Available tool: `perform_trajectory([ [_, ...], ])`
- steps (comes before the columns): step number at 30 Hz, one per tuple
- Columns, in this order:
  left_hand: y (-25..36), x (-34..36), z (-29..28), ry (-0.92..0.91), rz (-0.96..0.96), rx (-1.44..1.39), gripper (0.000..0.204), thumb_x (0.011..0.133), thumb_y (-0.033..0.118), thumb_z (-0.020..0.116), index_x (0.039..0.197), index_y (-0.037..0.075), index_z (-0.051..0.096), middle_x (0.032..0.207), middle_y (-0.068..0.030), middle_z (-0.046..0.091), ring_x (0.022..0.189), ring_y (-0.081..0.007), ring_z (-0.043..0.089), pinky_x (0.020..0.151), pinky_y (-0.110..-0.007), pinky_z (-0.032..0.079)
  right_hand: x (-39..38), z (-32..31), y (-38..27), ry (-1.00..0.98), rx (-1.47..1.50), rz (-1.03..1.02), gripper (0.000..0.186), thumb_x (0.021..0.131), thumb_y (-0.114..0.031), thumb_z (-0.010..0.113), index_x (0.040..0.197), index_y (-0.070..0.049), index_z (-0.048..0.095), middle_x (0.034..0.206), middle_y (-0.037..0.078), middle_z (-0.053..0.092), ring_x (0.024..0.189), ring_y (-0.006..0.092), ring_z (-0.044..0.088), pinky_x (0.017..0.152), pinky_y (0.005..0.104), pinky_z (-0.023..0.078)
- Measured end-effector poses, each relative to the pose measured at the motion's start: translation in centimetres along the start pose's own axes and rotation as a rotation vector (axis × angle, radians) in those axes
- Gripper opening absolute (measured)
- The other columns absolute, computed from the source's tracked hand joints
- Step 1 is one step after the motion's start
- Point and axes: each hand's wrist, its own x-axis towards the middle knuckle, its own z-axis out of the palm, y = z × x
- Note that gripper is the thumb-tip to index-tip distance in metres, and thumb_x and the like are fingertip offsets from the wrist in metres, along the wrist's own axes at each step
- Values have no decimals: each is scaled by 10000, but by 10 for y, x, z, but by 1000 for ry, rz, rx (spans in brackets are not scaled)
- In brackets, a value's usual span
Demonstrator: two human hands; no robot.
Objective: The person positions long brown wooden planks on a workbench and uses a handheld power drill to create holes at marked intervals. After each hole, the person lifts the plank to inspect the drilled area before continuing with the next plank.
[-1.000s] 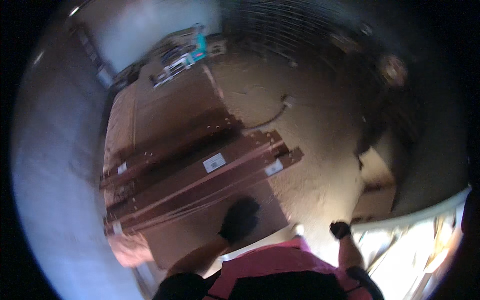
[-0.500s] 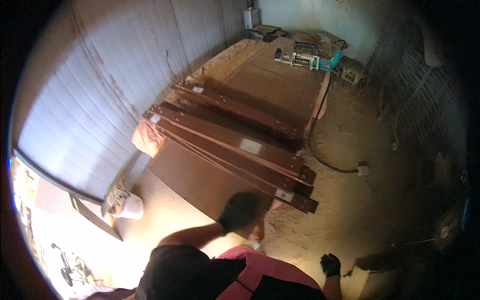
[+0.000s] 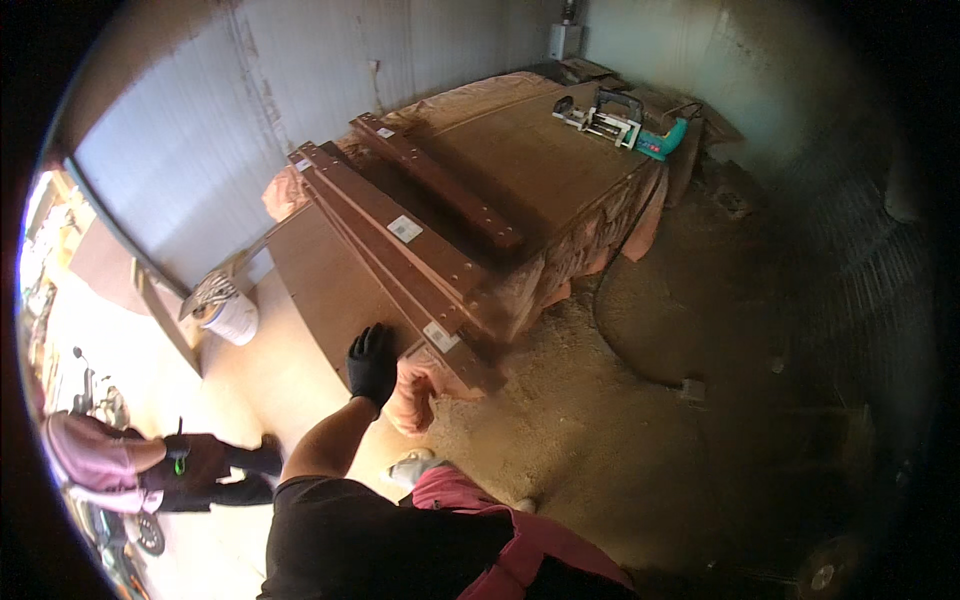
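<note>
Although I can't tell whether it touches the broad flat brown panel [image 3: 325,270], the black-gloved left hand [image 3: 372,365] is at its near end, fingers loosely spread, holding nothing; the right hand is out of sight. Just beyond, long dark-brown boards [image 3: 365,197] lie labels-up, presumably for reading, and the teal-and-silver power tool [image 3: 630,130] rests farther back, seemingly parked clear.

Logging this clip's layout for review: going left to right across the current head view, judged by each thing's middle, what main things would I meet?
Co-worker → white bucket → left gloved hand → teal power tool → small pale block.
</note>
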Motion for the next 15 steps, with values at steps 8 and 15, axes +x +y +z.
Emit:
perform_trajectory([
  [8,36,41,-3,72,-488,-552,451,895,215,590,1290,1,551,1262,-248,590,1182,-353,575,996,-413,450,81,-103,-33,-98,-646,-121,292,978,-252,520,1169,-35,560,1057,149,611,840,237,597,746,336,517],
  [15,62,209,-24,44,-874,-375,902,803,462,716,1484,51,291,1366,-255,493,1221,-400,522,990,-420,455,155,-100,-184,-138,-1274,-338,401,970,-291,540,1276,-33,568,1163,156,630,923,223,623,794,317,539],
])
